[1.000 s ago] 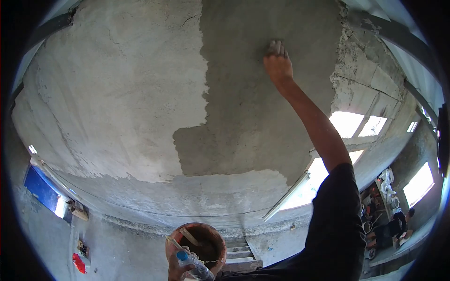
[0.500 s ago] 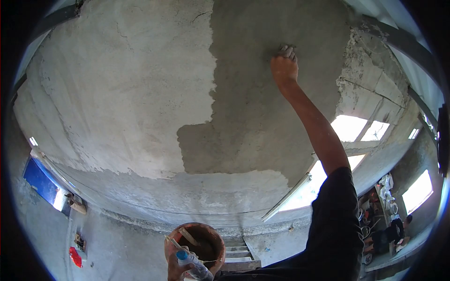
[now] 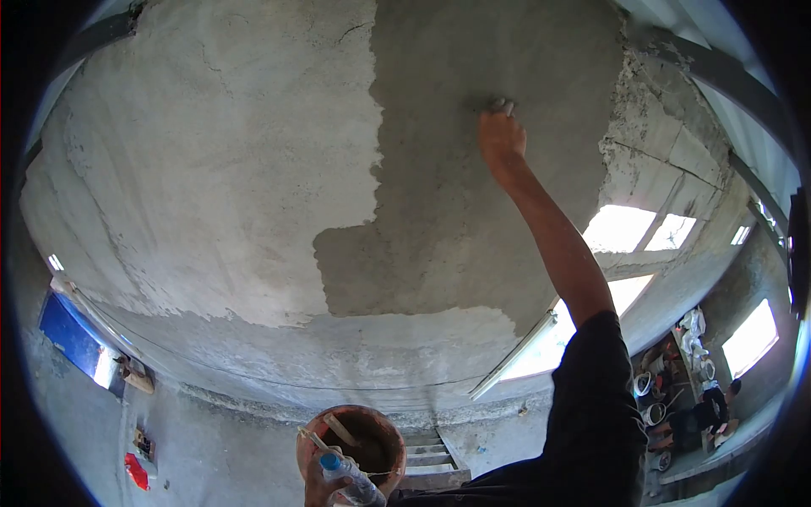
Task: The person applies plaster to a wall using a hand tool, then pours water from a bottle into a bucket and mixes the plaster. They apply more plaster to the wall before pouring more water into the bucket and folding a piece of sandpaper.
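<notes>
My right hand (image 3: 502, 142) is raised at the end of my outstretched arm, against the dark damp patch of plaster (image 3: 448, 194) on the wall. Its fingers are closed and greyish at the tips; whatever they hold is hidden behind them. Low in the view, my left hand (image 3: 318, 488) is wrapped round a clear plastic bottle (image 3: 358, 487) with a blue cap. Just behind the bottle stands a reddish-brown bucket (image 3: 395, 431) containing dark material, with a wooden stick (image 3: 342, 429) leaning inside it.
Lighter plaster (image 3: 228, 169) borders the patch on the left. Wooden ladder steps (image 3: 429, 459) descend beside the bucket. Bright window openings (image 3: 621, 228) lie right of my arm. At lower right, another person (image 3: 705, 414) is near several pails. A red item (image 3: 135, 471) lies at lower left.
My right hand has slid slightly down and left across the damp plaster. The view has shifted a little. My left hand keeps its hold on the bottle.
</notes>
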Tool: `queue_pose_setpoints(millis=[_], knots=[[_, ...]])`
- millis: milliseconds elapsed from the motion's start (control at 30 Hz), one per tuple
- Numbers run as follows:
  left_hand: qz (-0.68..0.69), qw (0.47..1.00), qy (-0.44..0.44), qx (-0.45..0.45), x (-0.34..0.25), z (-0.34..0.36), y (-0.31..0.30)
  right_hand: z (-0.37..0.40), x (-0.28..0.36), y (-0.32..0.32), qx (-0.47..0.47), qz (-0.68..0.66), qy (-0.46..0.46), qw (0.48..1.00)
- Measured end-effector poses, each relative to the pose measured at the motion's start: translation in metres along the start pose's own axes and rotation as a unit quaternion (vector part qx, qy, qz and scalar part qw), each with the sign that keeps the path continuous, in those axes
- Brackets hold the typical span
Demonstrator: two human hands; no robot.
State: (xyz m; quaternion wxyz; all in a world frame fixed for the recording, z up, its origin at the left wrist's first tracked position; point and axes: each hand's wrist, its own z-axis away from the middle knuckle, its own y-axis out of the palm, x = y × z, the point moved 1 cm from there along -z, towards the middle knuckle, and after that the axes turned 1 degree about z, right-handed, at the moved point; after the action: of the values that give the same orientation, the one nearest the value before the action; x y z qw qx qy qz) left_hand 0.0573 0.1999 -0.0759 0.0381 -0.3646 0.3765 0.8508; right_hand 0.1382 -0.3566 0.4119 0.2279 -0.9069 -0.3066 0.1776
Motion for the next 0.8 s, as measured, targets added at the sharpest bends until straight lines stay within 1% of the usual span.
queue_pose_setpoints(millis=[33, 100, 167, 200, 233, 267, 300, 367, 433, 467, 533, 567, 633, 700, 733, 800], knots=[[0.000, 1.000, 0.005, 0.001, 0.005, -0.002, 0.001, -0.004, -0.001, -0.009, -0.003, 0.000, -0.001, 1.000], [-0.002, 1.000, 0.014, 0.003, 0.005, -0.004, 0.002, -0.015, -0.010, -0.043, 0.129, -0.131, 0.072, 0.980], [-0.007, 1.000, 0.024, 0.003, 0.001, -0.006, 0.002, -0.041, -0.020, -0.060, -0.007, -0.211, 0.064, 0.975], [-0.010, 1.000, 0.028, 0.002, -0.001, -0.006, 0.002, -0.062, -0.028, -0.047, -0.008, -0.213, 0.065, 0.975], [-0.013, 0.999, 0.035, 0.003, -0.004, -0.008, 0.004, -0.088, -0.036, -0.029, -0.146, -0.205, -0.016, 0.968], [-0.014, 0.999, 0.042, 0.003, -0.006, -0.010, 0.004, -0.100, -0.037, -0.015, -0.281, -0.192, -0.097, 0.935], [-0.015, 0.999, 0.047, 0.003, -0.007, -0.012, 0.006, -0.098, -0.031, -0.003, -0.283, -0.194, -0.098, 0.934], [-0.016, 0.998, 0.057, 0.003, -0.008, -0.014, 0.009, -0.082, -0.018, 0.022, -0.255, -0.250, -0.082, 0.930], [-0.016, 0.998, 0.059, 0.003, -0.004, -0.013, 0.011, -0.045, -0.006, 0.045, -0.223, -0.222, -0.177, 0.933], [-0.018, 0.998, 0.060, 0.002, -0.003, -0.010, 0.011, -0.025, -0.007, 0.043, -0.220, -0.222, -0.176, 0.933], [-0.024, 0.998, 0.066, 0.003, -0.007, -0.009, 0.013, -0.001, -0.009, 0.032, -0.077, -0.288, -0.243, 0.923], [-0.026, 0.997, 0.070, 0.004, -0.009, -0.009, 0.015, -0.004, -0.013, 0.020, -0.078, -0.288, -0.242, 0.923], [-0.033, 0.997, 0.077, 0.003, -0.012, -0.007, 0.018, -0.019, -0.027, -0.011, -0.153, -0.279, -0.161, 0.934], [-0.037, 0.996, 0.082, 0.001, -0.014, -0.006, 0.022, -0.059, -0.046, -0.005, -0.160, -0.314, -0.079, 0.933], [-0.039, 0.996, 0.085, -0.001, -0.014, -0.004, 0.024, -0.069, -0.047, 0.000, -0.159, -0.315, -0.078, 0.932], [-0.039, 0.995, 0.092, -0.005, -0.013, -0.003, 0.029, -0.079, -0.046, 0.005, -0.297, -0.322, -0.117, 0.891]])
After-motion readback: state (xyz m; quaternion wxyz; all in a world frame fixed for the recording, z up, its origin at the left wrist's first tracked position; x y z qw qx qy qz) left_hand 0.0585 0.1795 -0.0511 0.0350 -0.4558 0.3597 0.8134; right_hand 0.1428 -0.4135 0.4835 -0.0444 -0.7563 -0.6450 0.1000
